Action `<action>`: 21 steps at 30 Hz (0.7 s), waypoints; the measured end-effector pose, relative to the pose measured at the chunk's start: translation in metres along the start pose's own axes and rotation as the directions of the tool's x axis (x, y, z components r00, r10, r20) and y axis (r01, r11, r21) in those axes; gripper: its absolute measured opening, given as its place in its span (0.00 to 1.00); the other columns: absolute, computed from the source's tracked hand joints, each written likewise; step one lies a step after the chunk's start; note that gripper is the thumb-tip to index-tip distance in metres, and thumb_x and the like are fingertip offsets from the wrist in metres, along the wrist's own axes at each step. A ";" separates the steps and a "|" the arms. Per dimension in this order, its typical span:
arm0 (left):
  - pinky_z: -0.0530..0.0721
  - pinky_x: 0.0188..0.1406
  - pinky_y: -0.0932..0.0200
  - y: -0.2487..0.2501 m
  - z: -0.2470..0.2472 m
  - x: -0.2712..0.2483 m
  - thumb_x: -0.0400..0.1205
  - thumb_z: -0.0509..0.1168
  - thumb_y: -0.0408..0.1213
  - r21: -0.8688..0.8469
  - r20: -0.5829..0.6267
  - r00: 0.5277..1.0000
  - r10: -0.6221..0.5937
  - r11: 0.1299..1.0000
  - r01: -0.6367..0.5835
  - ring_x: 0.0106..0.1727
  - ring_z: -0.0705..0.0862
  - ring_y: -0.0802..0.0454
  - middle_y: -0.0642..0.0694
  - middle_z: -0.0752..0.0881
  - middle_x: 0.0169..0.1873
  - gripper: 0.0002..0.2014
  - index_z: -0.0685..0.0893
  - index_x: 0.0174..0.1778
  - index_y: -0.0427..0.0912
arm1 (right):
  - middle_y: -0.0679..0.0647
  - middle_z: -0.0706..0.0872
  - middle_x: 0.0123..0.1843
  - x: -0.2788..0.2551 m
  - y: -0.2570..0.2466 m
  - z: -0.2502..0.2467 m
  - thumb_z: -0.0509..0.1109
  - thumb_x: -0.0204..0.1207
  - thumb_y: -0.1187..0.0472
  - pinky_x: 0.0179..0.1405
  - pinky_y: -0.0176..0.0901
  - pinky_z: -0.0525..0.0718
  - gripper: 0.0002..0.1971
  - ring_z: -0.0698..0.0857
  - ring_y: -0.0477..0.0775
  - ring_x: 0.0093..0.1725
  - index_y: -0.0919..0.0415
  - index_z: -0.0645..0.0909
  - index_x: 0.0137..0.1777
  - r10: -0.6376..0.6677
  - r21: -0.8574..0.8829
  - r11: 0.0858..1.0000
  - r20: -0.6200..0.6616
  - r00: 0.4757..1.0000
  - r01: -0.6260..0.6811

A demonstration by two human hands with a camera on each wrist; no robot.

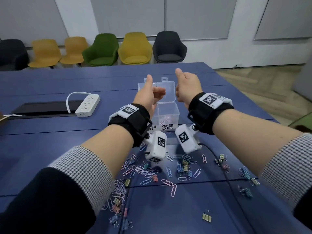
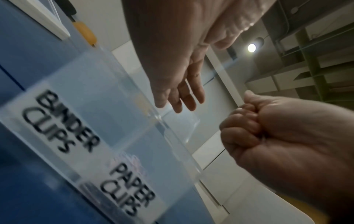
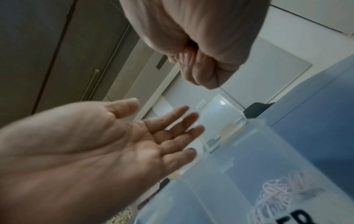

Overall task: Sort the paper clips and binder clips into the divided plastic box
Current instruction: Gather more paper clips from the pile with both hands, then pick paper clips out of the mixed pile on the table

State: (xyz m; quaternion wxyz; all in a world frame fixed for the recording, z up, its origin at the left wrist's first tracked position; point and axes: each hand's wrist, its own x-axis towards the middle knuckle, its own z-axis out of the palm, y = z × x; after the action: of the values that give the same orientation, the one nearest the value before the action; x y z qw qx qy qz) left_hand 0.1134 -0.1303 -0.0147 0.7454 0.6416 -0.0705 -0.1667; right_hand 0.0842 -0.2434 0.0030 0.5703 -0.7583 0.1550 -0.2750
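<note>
Box (image 1: 166,114) of clear plastic, lid up, stands mid-table (image 1: 50,139) with paper clips (image 1: 148,173) strewn toward the near edge in the head view, the left wrist view shows the left hand (image 2: 182,84) flat-fingered and empty, the right wrist view the right hand (image 3: 203,60) fisted, contents unclear

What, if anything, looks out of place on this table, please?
Nothing looks damaged. Paper clips and binder clips lie strewn over the table in front of the open box, unsorted; only some paper clips show in its right compartment.
</note>
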 end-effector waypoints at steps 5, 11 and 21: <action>0.78 0.42 0.55 0.007 -0.028 -0.007 0.87 0.52 0.48 0.128 -0.076 0.993 0.085 0.989 -0.074 0.37 0.79 0.50 0.46 0.81 0.34 0.21 0.80 0.34 0.42 | 0.56 0.68 0.25 0.009 0.018 0.028 0.57 0.79 0.46 0.37 0.53 0.73 0.23 0.72 0.59 0.32 0.54 0.60 0.25 -0.063 -0.126 0.989 0.122 0.990 0.078; 0.77 0.31 0.60 0.000 -0.053 -0.026 0.82 0.63 0.37 0.495 0.073 0.994 0.076 0.863 -0.102 0.31 0.77 0.52 0.47 0.81 0.33 0.10 0.78 0.33 0.42 | 0.48 0.75 0.22 0.004 0.034 0.029 0.66 0.79 0.54 0.39 0.43 0.77 0.24 0.87 0.59 0.35 0.55 0.63 0.23 -0.130 -0.191 0.967 0.191 0.973 0.167; 0.83 0.49 0.61 -0.011 -0.041 -0.071 0.78 0.70 0.42 0.891 0.430 0.886 -0.171 0.241 -0.386 0.40 0.84 0.56 0.53 0.87 0.39 0.07 0.87 0.49 0.45 | 0.52 0.83 0.33 -0.033 0.003 -0.066 0.65 0.79 0.63 0.26 0.39 0.74 0.11 0.80 0.49 0.30 0.56 0.75 0.35 0.044 -0.347 0.928 0.464 0.885 0.136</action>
State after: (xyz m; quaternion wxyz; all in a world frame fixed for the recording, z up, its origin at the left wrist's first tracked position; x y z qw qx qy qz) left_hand 0.0582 -0.0687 -0.0244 0.1653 0.8970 -0.3703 -0.1757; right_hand 0.0188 -0.2774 0.0056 0.4308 -0.8989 0.0450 -0.0654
